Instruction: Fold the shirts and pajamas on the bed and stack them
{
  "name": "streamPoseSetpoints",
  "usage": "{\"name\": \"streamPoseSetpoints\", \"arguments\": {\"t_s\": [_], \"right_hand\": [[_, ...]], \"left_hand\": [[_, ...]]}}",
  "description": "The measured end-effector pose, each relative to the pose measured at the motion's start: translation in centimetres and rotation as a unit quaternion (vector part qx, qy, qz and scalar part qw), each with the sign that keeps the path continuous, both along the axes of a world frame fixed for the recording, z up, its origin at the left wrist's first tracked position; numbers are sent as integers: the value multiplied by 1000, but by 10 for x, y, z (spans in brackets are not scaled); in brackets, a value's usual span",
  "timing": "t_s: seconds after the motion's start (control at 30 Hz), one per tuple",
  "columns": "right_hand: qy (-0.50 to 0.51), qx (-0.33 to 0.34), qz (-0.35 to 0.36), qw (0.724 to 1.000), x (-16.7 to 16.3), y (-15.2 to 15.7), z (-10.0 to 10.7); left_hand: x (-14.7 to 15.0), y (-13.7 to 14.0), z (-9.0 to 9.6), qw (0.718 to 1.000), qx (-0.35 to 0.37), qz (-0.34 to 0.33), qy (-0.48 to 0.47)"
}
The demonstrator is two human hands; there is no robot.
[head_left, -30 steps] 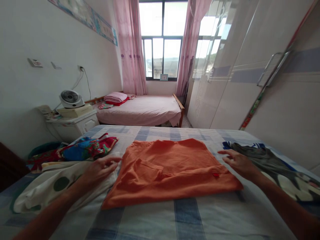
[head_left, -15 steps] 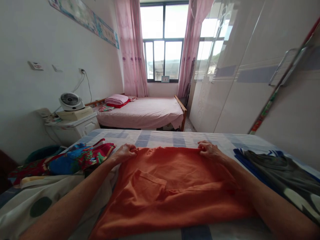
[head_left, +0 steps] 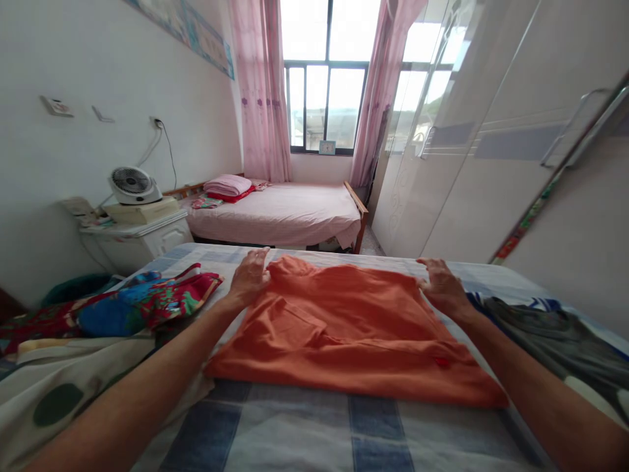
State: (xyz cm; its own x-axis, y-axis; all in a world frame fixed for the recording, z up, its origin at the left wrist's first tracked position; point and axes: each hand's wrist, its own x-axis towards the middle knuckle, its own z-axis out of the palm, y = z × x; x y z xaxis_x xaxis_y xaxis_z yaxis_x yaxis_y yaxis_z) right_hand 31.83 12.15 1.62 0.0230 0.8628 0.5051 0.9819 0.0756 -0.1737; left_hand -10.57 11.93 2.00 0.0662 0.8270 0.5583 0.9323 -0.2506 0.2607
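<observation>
An orange garment (head_left: 344, 314), which looks like a shirt, lies folded on the checked bed sheet (head_left: 289, 426), with wrinkles across its top layer. At its far left corner is my left hand (head_left: 250, 275), fingers stretched forward and the thumb side against the cloth. My right hand (head_left: 441, 283) is by the far right corner, its fingers extended and its thumb touching or very near the edge. Neither hand is closed on the cloth. A small red patch shows near the garment's front right.
To the left lie a red and blue patterned cloth (head_left: 147, 305) and a pale cloth with dark green spots (head_left: 98, 370). Dark grey clothing (head_left: 540, 328) is on the right. Beyond stand a pink-covered bed (head_left: 295, 210), a cabinet with a fan (head_left: 133, 185), and a tall wardrobe (head_left: 452, 196).
Both hands have gone from pinching the garment's far edge to open fingers beside its far corners, the right hand farther right. The garment's near edge now lies farther away, baring more sheet in front.
</observation>
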Motion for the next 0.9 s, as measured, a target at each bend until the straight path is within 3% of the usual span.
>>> {"name": "streamPoseSetpoints", "arguments": {"t_s": [0.1, 0.23, 0.3, 0.4, 0.57, 0.77, 0.83, 0.9], "right_hand": [[10, -18, 72, 997, 3, -29, -12], [43, -92, 181, 978, 13, -108, -22], [32, -151, 209, 966, 22, -147, -30], [-18, -160, 205, 965, 36, -181, -44], [-102, -69, 166, 978, 49, -176, -52], [-144, 68, 166, 973, 53, -171, -26], [-147, 62, 168, 973, 59, -182, -22], [-144, 7, 187, 972, 63, -194, -23]], "left_hand": [[-9, -37, -3, 997, -17, -72, 17], [-36, -116, -11, 968, -79, -223, 86], [-50, -145, -21, 953, -94, -251, 140], [-63, -163, -38, 955, -58, -233, 172], [-53, -151, -39, 963, -20, -194, 183], [-46, -159, 0, 957, 78, -169, 223], [-49, -172, 9, 947, 88, -189, 244], [-50, -188, 12, 948, 60, -205, 235]]}}
